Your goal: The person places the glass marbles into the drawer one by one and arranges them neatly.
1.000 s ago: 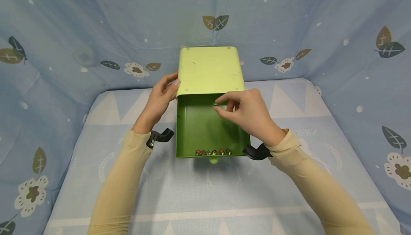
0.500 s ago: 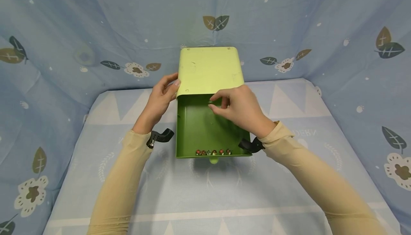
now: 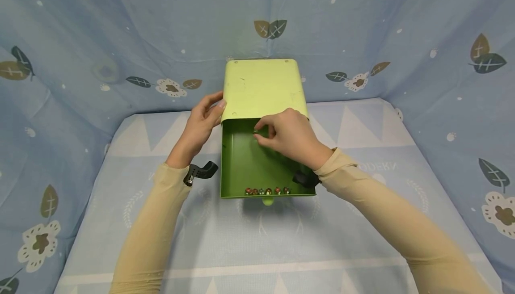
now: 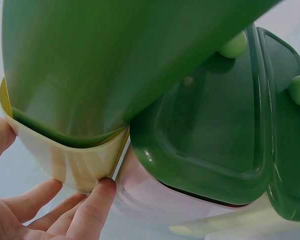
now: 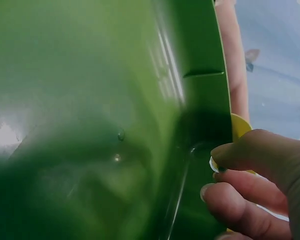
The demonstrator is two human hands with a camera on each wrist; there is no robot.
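Note:
A small green marble (image 3: 255,131) is pinched between thumb and index finger of my right hand (image 3: 287,135), above the rear part of a pulled-out dark green drawer (image 3: 227,164). Several red and green marbles (image 3: 268,191) lie in a row along the drawer's front wall. My left hand (image 3: 203,119) touches the left side of the light yellow-green drawer casing (image 3: 263,86), thumb near its front edge. In the left wrist view, the fingertips (image 4: 104,187) rest against the casing wall. My right fingers largely hide the pinched marble in the right wrist view.
Below the pulled-out drawer, the left wrist view shows a shut green drawer front (image 4: 210,125) in a pink casing (image 4: 150,185), and another green drawer front (image 4: 292,150) beyond it. Blue patterned cloth (image 3: 181,30) surrounds the covered table (image 3: 241,245) at the back and sides.
My right hand has moved left across the drawer with the marble in its pinch. The left hand, the drawer and the row of marbles have stayed in place.

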